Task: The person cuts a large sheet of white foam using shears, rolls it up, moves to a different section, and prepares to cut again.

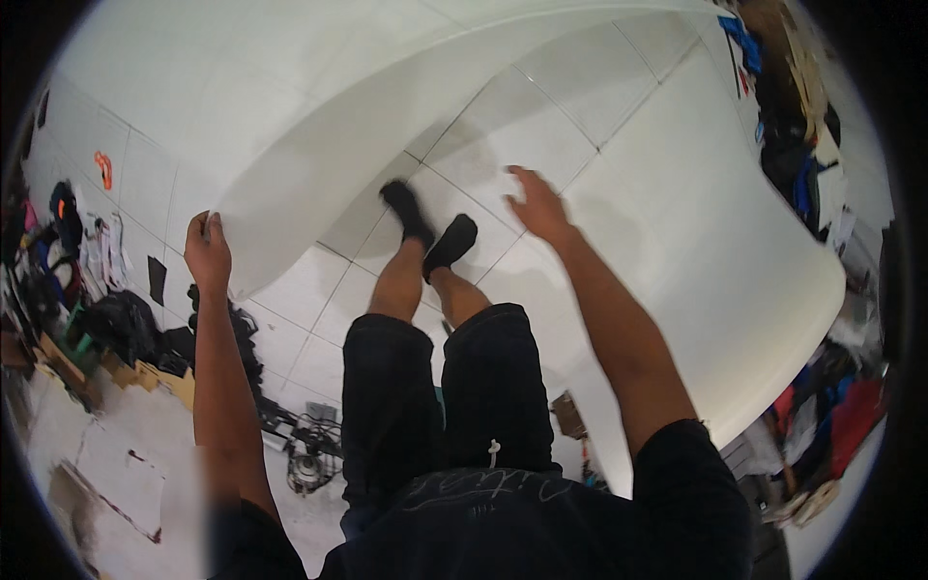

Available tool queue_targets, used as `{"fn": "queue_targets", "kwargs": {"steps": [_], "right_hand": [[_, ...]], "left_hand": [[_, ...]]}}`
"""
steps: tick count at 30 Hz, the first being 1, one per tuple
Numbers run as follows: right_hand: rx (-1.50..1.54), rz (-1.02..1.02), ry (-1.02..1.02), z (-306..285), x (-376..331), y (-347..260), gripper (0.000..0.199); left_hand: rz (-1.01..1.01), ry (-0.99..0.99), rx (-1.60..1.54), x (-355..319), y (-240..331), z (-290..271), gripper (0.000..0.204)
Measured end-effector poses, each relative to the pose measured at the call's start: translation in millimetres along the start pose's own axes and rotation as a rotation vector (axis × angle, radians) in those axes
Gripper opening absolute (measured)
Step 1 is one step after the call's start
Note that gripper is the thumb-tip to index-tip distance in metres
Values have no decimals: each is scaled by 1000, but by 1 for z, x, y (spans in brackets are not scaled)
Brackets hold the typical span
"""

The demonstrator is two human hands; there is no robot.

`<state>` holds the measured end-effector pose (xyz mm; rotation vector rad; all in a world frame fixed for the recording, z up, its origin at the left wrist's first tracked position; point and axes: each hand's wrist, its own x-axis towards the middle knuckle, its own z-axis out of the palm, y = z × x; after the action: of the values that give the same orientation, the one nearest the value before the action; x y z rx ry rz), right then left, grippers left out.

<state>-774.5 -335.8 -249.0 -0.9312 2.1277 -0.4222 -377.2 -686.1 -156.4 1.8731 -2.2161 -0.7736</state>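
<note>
A large, thin white sheet [333, 145], its material unclear, sweeps in a long curve from the left up to the far right. It bends round so that another broad part of it lies at the right under my right arm. My left hand [208, 253] is closed, pinching the sheet's edge at the left between thumb and fingers. My right hand [538, 205] is open above the white floor tiles [483, 159], its fingers apart and nothing in it. My feet in black socks stand on the tiles between the two parts of the sheet.
Black bags [121, 324] and piled clothes lie along the left side, with an orange item [103, 169] near them. A dark mechanical device [309, 464] stands at the lower left. Cloth heaps [822, 425] and cardboard [797, 72] crowd the right side beyond the sheet.
</note>
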Motion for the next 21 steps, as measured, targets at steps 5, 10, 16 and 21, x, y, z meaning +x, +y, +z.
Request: {"fn": "queue_targets", "kwargs": {"steps": [5, 10, 16, 21], "right_hand": [[-266, -30, -14, -124, 66, 49, 56], [-185, -13, 55, -172, 164, 29, 63], [-392, -281, 153, -204, 287, 16, 77], [-475, -102, 34, -213, 395, 3, 91]], "left_hand": [[-105, 72, 169, 23, -5, 23, 33], [-188, 78, 175, 48, 14, 50, 31], [-237, -37, 424, 109, 63, 65, 33], [-598, -74, 748, 118, 19, 42, 34]]}}
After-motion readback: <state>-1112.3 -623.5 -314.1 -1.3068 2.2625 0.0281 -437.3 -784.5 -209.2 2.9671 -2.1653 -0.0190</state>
